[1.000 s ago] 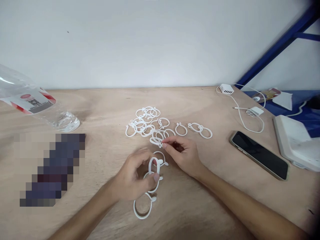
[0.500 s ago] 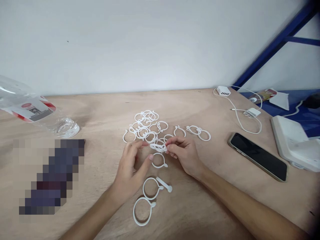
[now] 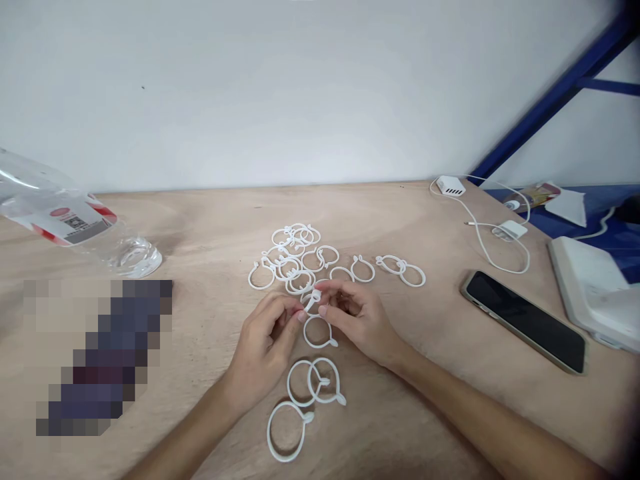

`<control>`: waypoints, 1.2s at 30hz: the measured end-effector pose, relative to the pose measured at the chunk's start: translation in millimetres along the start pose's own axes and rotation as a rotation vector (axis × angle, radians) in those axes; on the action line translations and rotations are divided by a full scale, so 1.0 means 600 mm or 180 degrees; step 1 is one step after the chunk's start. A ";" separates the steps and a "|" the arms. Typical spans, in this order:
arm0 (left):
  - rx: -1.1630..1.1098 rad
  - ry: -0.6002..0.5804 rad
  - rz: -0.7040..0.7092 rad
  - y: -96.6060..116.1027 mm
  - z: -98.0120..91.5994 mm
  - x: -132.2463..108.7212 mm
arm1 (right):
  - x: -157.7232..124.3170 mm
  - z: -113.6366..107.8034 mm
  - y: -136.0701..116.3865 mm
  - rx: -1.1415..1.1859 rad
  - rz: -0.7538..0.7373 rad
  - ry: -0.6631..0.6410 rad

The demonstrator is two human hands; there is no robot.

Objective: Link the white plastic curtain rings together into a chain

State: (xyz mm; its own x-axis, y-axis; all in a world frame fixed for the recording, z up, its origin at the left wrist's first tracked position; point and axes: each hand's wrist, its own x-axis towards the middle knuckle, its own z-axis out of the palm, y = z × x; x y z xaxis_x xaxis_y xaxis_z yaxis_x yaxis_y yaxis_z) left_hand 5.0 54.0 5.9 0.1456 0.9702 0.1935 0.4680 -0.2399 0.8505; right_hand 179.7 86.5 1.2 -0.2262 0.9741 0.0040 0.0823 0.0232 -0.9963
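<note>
Your right fingers (image 3: 324,288) pinch a white plastic ring (image 3: 313,301), held clear of the pile (image 3: 293,250). Your left fingers (image 3: 296,312) crowd in, grip unclear.

Head-worn view, looking forward and down, close above the worktop (image 3: 210,220), left hand (image 3: 263,350) and right hand (image 3: 360,320) low centre, wall (image 3: 300,93) across the top

Both bare forearms (image 3: 475,413) angle inward from the bottom, bringing the left hand (image 3: 263,350) and right hand (image 3: 363,320) close together, their fingers (image 3: 325,310) curled and pinched.
</note>
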 end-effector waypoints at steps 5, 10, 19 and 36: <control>-0.0019 -0.0025 0.0067 -0.002 0.003 -0.002 | 0.001 0.001 0.002 -0.0077 -0.0044 0.0042; 0.0047 0.0198 -0.0023 -0.007 0.008 -0.003 | 0.002 -0.004 0.000 0.0309 -0.0022 -0.0086; -0.0322 0.0023 -0.0242 -0.003 0.006 0.002 | -0.006 -0.002 -0.009 0.0086 -0.0074 -0.0187; -0.0506 0.0371 -0.0654 -0.009 0.010 0.001 | -0.004 -0.001 0.009 -0.0108 -0.0339 0.0373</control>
State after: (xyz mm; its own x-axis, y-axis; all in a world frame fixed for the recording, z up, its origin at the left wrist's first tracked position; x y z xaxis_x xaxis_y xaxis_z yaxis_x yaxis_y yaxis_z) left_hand 7.6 55.7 -1.1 -0.0436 0.9975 0.0563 0.3334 -0.0386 0.9420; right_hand 181.3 84.3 -4.1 -0.1208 0.9852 0.1213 0.0971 0.1333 -0.9863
